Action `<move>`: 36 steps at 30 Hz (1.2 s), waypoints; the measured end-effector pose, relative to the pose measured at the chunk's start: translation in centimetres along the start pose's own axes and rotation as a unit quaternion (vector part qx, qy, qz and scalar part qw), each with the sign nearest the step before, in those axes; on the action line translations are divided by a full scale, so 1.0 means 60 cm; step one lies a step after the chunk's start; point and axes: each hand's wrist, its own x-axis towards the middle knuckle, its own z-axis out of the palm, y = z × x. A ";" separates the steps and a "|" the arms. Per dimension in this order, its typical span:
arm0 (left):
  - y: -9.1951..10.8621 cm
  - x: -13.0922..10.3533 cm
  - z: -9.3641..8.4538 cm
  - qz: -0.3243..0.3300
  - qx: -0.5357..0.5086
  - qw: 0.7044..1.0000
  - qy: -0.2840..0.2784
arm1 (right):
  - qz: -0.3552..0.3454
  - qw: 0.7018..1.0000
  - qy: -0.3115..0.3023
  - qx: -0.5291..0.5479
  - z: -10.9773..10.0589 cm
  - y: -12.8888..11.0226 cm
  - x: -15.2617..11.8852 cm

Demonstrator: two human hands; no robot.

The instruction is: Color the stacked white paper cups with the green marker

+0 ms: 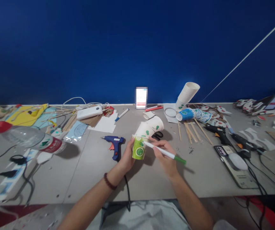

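Note:
My left hand (128, 155) is closed around the near end of a bent chain of joined paper cups (144, 129). The nearest cup (138, 151) is coloured bright green with a round darker green mark; the cups behind it are white with small green patches. In my right hand (165, 155) is a white marker (163, 151) with a green end, its tip at the upper right of the green cup. A blue glue gun (115, 145) lies just left of my left hand. Black scissors (158, 136) lie partly hidden behind the cups.
A plastic bottle (34, 137) and a power strip (15, 175) lie at the left. Stacked paper cups (187, 94) lean by the blue wall. A blue cup chain (186, 114), wooden sticks (191, 132), glue guns (217, 132) and a phone (235, 169) are at the right.

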 end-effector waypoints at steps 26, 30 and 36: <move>-0.002 0.002 -0.005 0.002 0.010 1.000 -0.014 | 0.026 1.000 -0.007 -0.007 -0.001 -0.001 -0.001; -0.002 0.002 -0.002 0.014 0.009 1.000 -0.014 | 0.018 1.000 -0.022 -0.007 -0.001 0.002 -0.002; -0.002 0.002 -0.002 0.010 0.012 1.000 -0.021 | 0.016 1.000 -0.025 0.008 0.001 0.005 -0.003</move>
